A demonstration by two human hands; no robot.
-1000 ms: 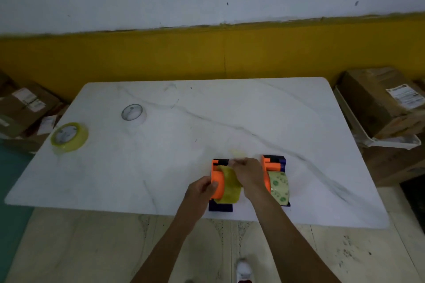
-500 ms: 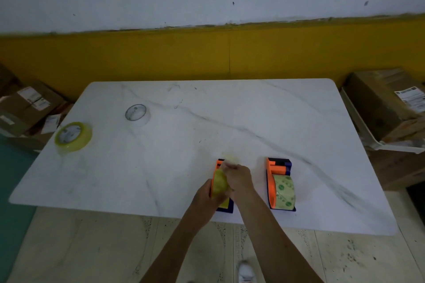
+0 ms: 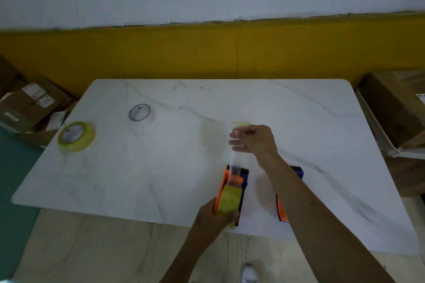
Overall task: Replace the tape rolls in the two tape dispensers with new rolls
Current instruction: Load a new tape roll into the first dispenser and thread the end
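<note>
Two tape dispensers sit near the front edge of the marble table [image 3: 299, 122]; the orange-and-navy dispenser [image 3: 232, 188] carries a yellow roll [image 3: 230, 200], its rear gripped by the left hand [image 3: 212, 218], fingers curled around it; the right hand [image 3: 253, 139] pinches a clear strip of tape [image 3: 235, 163] drawn from it, fingers closed and blurred; the second dispenser [image 3: 282, 211] is mostly hidden behind the right forearm; two spare rolls lie far left, a yellow spare roll [image 3: 76, 136] and a whitish spare roll [image 3: 140, 114], well apart from the dispensers.
</note>
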